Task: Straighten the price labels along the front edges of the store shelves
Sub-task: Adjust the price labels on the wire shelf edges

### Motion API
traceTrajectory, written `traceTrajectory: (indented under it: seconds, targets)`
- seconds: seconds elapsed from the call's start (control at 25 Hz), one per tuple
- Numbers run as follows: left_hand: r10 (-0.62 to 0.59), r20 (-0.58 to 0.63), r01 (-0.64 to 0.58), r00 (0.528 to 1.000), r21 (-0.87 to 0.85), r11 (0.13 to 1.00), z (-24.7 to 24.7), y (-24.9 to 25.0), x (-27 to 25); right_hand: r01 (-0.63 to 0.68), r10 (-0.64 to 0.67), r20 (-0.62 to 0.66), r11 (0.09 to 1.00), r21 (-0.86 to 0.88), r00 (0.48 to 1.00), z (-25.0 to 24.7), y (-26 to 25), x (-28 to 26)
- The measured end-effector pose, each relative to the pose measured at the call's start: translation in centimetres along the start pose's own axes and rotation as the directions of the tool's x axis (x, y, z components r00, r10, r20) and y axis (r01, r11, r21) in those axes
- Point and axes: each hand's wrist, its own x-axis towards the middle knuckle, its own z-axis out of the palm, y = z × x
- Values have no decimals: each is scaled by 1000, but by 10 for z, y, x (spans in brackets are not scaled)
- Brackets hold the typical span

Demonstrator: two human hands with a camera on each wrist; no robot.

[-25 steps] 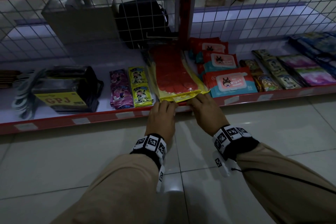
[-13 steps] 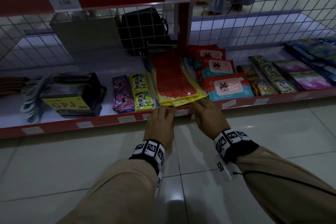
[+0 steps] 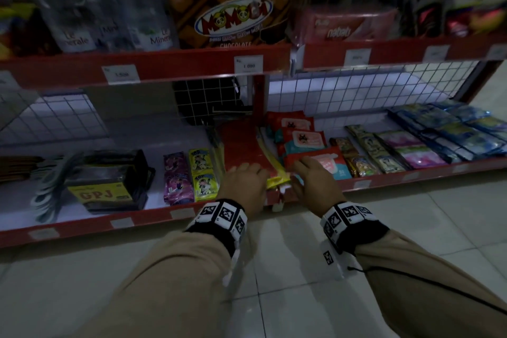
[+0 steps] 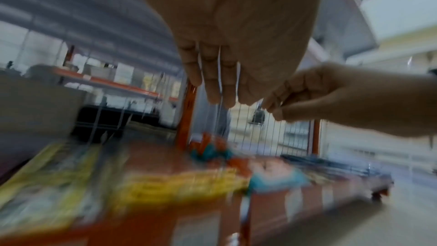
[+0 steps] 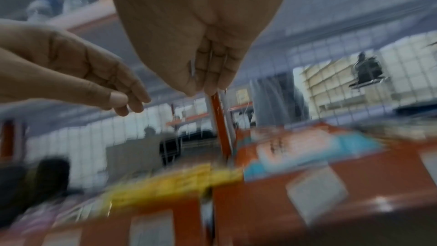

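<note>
White price labels sit along the red front rails: one reading 1.000 [image 3: 248,64] and another [image 3: 120,73] on the upper rail, small pale ones [image 3: 122,222] [image 3: 182,212] on the bottom rail [image 3: 82,228]. A white tab [image 3: 277,207] hangs at the rail joint between my wrists. My left hand [image 3: 245,177] hovers over the yellow-edged red packet [image 3: 275,181], fingers fairly straight and empty in the left wrist view [image 4: 220,85]. My right hand [image 3: 311,177] hovers over the front wipes pack [image 3: 333,166], fingers loosely curled and holding nothing [image 5: 208,74].
The bottom shelf holds a black GPJ bundle [image 3: 109,181], sachets [image 3: 200,175], snack bars [image 3: 365,156] and blue packs [image 3: 452,129]. A wire grid [image 3: 356,90] backs it. Bottles [image 3: 109,8] and a Momogi box [image 3: 233,8] stand above. White floor tiles [image 3: 411,228] lie below.
Both hands have lifted off the bottom rail's front edge and now hover above the packets behind it. The head view has tilted up to show the upper shelf's goods.
</note>
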Motion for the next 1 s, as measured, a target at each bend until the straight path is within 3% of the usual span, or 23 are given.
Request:
traceTrajectory:
  seconds: [0.16, 0.32, 0.52, 0.8, 1.0]
  targets:
    - [41, -173, -48, 984, -36, 998, -79, 1, 32, -15, 8, -201, 999, -32, 980, -68, -8, 34]
    - [61, -347, -122, 936, -159, 980, -162, 4, 58, -42, 30, -371, 999, -24, 928, -144, -22, 62]
    - [144, -467, -215, 872, -101, 971, -220, 14, 78, -149, 105, -459, 987, -62, 882, -202, -30, 71]
    - [138, -436, -182, 889, -60, 982, -215, 28, 102, -262, 178, -444, 955, -135, 878, -214, 0, 70]
    - [82, -427, -110, 900, -42, 993, -186, 56, 129, -165, 46, -397, 948, -271, 917, -204, 37, 80]
